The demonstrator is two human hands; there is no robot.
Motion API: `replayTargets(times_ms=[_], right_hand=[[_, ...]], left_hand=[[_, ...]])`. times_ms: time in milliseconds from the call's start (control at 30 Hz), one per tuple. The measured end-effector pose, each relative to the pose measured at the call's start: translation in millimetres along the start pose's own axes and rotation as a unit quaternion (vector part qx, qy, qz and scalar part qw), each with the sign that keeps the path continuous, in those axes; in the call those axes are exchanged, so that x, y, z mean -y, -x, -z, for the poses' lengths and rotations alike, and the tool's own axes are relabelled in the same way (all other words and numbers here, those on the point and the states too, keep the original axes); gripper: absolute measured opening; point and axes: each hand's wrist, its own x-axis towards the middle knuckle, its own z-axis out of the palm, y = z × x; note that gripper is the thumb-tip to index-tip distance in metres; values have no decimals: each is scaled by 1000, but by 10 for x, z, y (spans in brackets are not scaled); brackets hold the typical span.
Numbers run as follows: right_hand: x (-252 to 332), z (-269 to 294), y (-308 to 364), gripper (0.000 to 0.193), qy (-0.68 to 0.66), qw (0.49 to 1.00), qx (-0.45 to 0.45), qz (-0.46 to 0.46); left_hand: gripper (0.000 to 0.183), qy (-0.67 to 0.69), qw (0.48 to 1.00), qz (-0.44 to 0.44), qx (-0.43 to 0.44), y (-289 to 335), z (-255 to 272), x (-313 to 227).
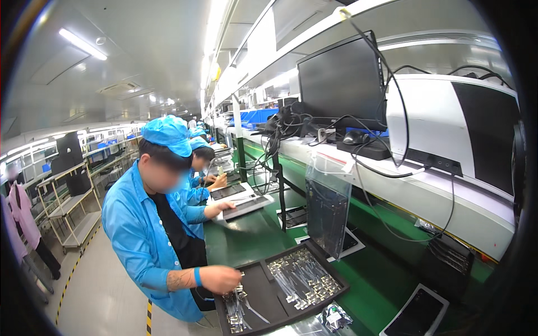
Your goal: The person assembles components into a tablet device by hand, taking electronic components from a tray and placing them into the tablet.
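Neither of my hands shows in the head view. Nearest to me on the bench lies a black tray (258,285) with compartments. Its right compartment holds a thick pile of flat cables with small metal connectors (305,278); a smaller bunch of cables (238,311) lies in the left one. A co-worker in a blue coat and cap has one hand (221,279) over the left bunch, fingers closed; whether a cable is in them I cannot tell. The co-worker's other hand (217,209) holds a flat pale panel with a dark middle (246,208).
Behind the tray a dark board in a clear bag (327,213) stands upright. A small silvery bag (335,317) lies by the tray's near edge. A dark, light-edged panel (416,313) rests at the lower right. Above, a shelf carries a monitor (342,81) and hanging cables (367,193).
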Motion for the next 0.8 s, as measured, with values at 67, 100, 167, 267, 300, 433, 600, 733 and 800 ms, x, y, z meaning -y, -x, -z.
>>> replayTargets(times_ms=[67, 100, 167, 267, 300, 433, 600, 733, 800], right_hand=[[2464, -824, -661, 14, -91, 979, 11, -182], [2513, -828, -641, 17, -112, 974, 24, -194], [2693, -822, -604, 18, -127, 968, 13, -217], [2926, -910, -692, 21, -155, 955, 34, -250], [3008, -939, -753, 22, -159, 952, 54, -256], [3236, -958, -945, 26, -171, 941, 115, -270], [2799, -848, -765, 23, -155, 965, 74, -199], [1452, -527, -469, 22, -13, 966, 254, -54], [2594, -850, -787, 22, -86, 976, 169, -111]], left_hand=[[16, 39, 998, 47, 17, -17, 74, 162], [16, 37, 998, 51, 27, -9, 70, 110], [15, 37, 996, 62, 44, -11, 28, 24], [15, 49, 995, 81, 29, 48, 23, 23], [15, 32, 997, 66, 28, 45, 50, 44], [15, 5, 999, 36, 38, 19, 119, 195], [23, 135, 989, 66, -6, 1249, 1223, 79], [33, 299, 948, 61, -88, 3506, 3002, -751], [38, 370, 917, 49, -143, 4560, 3553, -1265]])
